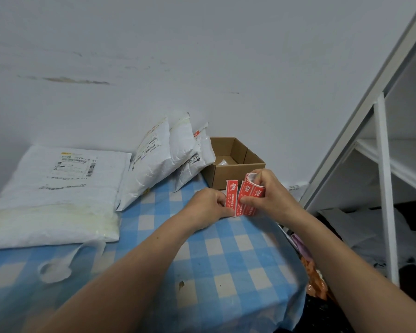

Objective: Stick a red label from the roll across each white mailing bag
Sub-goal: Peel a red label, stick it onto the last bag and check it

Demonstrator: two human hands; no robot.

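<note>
Red label (231,197) in left hand (207,205), roll (252,191) just beside in right hand (270,195)

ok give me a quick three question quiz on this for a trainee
1. True or false: the left hand pinches a red label.
2. Which hand holds the roll? A left, B right.
3. Fill in: the box behind the hands stands ___ at the top.

Key: 1 true. 2 B, the right hand. 3 open.
</note>
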